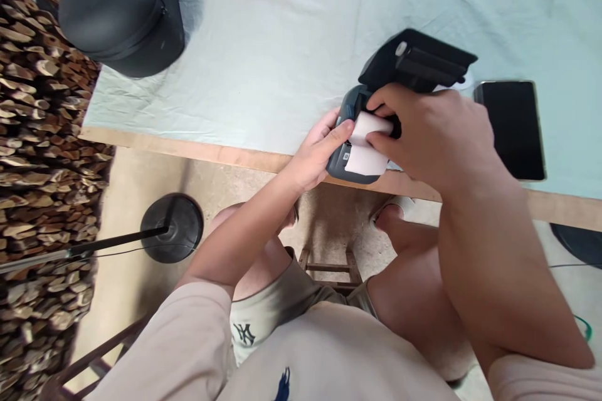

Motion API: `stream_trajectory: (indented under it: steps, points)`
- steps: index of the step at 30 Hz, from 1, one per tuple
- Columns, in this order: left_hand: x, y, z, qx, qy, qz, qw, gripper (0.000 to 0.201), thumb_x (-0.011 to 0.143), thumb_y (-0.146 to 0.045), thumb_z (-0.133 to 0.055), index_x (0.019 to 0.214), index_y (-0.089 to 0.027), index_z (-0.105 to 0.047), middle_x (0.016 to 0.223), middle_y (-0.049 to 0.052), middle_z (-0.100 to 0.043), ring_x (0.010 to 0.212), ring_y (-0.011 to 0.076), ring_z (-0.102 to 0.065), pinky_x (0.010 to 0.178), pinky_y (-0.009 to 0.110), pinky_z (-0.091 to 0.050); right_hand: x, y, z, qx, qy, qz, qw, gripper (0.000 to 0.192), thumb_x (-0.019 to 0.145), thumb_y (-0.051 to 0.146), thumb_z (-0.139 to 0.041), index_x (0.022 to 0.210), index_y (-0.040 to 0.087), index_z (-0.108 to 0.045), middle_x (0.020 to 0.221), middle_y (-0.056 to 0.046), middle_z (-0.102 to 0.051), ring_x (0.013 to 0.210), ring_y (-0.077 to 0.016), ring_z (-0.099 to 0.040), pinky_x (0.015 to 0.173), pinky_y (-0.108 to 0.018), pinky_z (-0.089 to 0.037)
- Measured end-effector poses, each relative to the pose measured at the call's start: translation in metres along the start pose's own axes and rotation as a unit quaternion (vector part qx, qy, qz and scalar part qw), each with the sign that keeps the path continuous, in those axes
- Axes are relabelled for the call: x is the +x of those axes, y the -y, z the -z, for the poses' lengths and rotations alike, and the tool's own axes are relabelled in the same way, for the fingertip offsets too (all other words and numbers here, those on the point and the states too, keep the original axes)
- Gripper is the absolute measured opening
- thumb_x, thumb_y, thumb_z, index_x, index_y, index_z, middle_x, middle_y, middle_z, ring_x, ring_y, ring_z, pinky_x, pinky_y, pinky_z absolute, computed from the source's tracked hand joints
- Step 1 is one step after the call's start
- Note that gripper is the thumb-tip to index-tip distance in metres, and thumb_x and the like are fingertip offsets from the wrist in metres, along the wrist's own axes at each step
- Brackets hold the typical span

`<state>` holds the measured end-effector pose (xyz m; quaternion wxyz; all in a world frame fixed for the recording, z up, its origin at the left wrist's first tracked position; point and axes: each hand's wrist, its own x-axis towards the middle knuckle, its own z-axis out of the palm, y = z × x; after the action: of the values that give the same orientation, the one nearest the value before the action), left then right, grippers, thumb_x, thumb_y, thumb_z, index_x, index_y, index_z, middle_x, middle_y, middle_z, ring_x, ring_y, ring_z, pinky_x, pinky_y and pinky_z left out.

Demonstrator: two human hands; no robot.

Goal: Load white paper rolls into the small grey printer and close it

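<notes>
A small dark label printer [361,178] rests at the table's front edge with its lid [414,53] swung up. Inside its bay sits a white paper roll [373,124], and a strip of its paper hangs over the printer's front. My left hand [322,144] is closed around the printer's left side, thumb on the edge beside the roll. Over the bay from the right, my right hand [433,128] has its thumb against the roll's right end and its fingers bent behind it. The fingertips are partly hidden by the bay.
A phone [512,128] lies dark side up right of my right hand. At the back left stands a black zippered case [125,12] on the pale green cloth [263,56]. Below are a round stand base [172,229], a wooden stool [332,267] and stacked firewood [44,156].
</notes>
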<state>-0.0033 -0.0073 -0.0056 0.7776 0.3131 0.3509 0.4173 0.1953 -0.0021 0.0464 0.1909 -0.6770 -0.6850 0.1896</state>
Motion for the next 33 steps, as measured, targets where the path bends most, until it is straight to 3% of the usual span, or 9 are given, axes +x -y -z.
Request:
stream_trajectory:
  steps: [4, 9, 14, 19, 23, 25, 27, 29, 33]
  points:
    - [0.005, -0.002, 0.0, -0.056, -0.05, 0.023, 0.997, 0.027, 0.118, -0.045, -0.07, 0.119, -0.02, -0.08, 0.125, 0.008, -0.093, 0.152, 0.0368, -0.081, 0.128, 0.05, -0.07, -0.011, 0.005, 0.021, 0.181, -0.032, 0.051, 0.982, 0.038, 0.077, 0.028, -0.091, 0.111, 0.034, -0.076, 0.086, 0.0, -0.072, 0.065, -0.0199, -0.061, 0.069, -0.046, -0.061]
    - [0.01, -0.009, -0.003, -0.122, -0.093, 0.051, 0.987, 0.039, 0.121, -0.051, -0.059, 0.142, -0.025, -0.079, 0.135, 0.003, -0.091, 0.156, 0.0354, -0.079, 0.128, 0.052, -0.071, -0.002, -0.021, 0.021, 0.372, -0.147, 0.018, 0.917, 0.031, 0.093, 0.059, -0.081, 0.109, 0.036, -0.068, 0.099, -0.005, -0.071, 0.082, -0.0268, -0.073, 0.055, -0.041, -0.056]
    - [0.008, -0.013, -0.007, -0.126, -0.113, 0.06, 0.984, 0.045, 0.123, -0.054, -0.051, 0.143, -0.023, -0.078, 0.131, 0.003, -0.092, 0.158, 0.0333, -0.078, 0.128, 0.049, -0.071, 0.008, -0.049, -0.01, 0.324, -0.15, 0.041, 0.933, 0.032, 0.091, 0.054, -0.086, 0.097, 0.033, -0.062, 0.09, -0.001, -0.071, 0.081, -0.026, -0.074, 0.077, -0.051, -0.071]
    - [0.006, -0.013, -0.008, -0.118, -0.108, 0.052, 0.986, 0.05, 0.123, -0.057, -0.046, 0.151, -0.027, -0.075, 0.138, 0.001, -0.091, 0.161, 0.0322, -0.076, 0.131, 0.05, -0.069, -0.006, -0.057, -0.03, 0.142, -0.119, 0.043, 0.982, 0.039, 0.09, 0.043, -0.081, 0.126, 0.036, -0.07, 0.12, -0.004, -0.082, 0.106, -0.0289, -0.08, 0.097, -0.053, -0.073]
    - [0.005, -0.014, -0.009, -0.11, -0.109, 0.051, 0.987, 0.052, 0.122, -0.057, -0.046, 0.153, -0.025, -0.074, 0.145, 0.003, -0.089, 0.166, 0.0333, -0.071, 0.135, 0.051, -0.066, -0.019, -0.058, -0.03, 0.045, -0.065, 0.0, 0.997, 0.057, 0.079, 0.036, -0.081, 0.136, 0.033, -0.071, 0.108, -0.004, -0.084, 0.089, -0.0283, -0.078, 0.088, -0.051, -0.068]
    - [0.006, -0.012, -0.008, -0.11, -0.105, 0.045, 0.987, 0.05, 0.122, -0.057, -0.048, 0.147, -0.024, -0.077, 0.144, 0.003, -0.089, 0.167, 0.0332, -0.07, 0.135, 0.049, -0.066, -0.018, -0.062, -0.026, 0.096, -0.111, 0.029, 0.989, 0.053, 0.082, 0.037, -0.075, 0.135, 0.032, -0.071, 0.111, -0.005, -0.085, 0.089, -0.0271, -0.077, 0.083, -0.047, -0.063]
    - [0.008, -0.01, -0.006, -0.11, -0.101, 0.038, 0.988, 0.049, 0.123, -0.057, -0.047, 0.134, -0.023, -0.079, 0.139, 0.004, -0.091, 0.165, 0.0325, -0.072, 0.133, 0.046, -0.067, -0.011, -0.069, -0.022, 0.148, -0.234, 0.058, 0.959, 0.047, 0.079, 0.03, -0.067, 0.126, 0.029, -0.071, 0.114, -0.008, -0.083, 0.094, -0.0274, -0.077, 0.078, -0.044, -0.056]
    - [0.01, -0.009, -0.004, -0.109, -0.101, 0.037, 0.988, 0.051, 0.124, -0.057, -0.043, 0.126, -0.022, -0.08, 0.135, 0.004, -0.091, 0.163, 0.0321, -0.074, 0.129, 0.045, -0.07, 0.001, -0.08, -0.02, 0.125, -0.324, 0.018, 0.937, 0.05, 0.068, 0.02, -0.068, 0.118, 0.027, -0.069, 0.121, -0.013, -0.078, 0.101, -0.0297, -0.077, 0.08, -0.045, -0.053]
    - [0.012, -0.008, -0.002, -0.107, -0.107, 0.037, 0.988, 0.051, 0.124, -0.055, -0.04, 0.135, -0.023, -0.078, 0.138, 0.003, -0.089, 0.162, 0.0333, -0.074, 0.125, 0.048, -0.072, 0.028, -0.098, -0.025, 0.016, -0.264, -0.106, 0.958, 0.072, 0.054, 0.0, -0.081, 0.12, 0.026, -0.069, 0.132, -0.017, -0.07, 0.107, -0.0338, -0.073, 0.103, -0.054, -0.054]
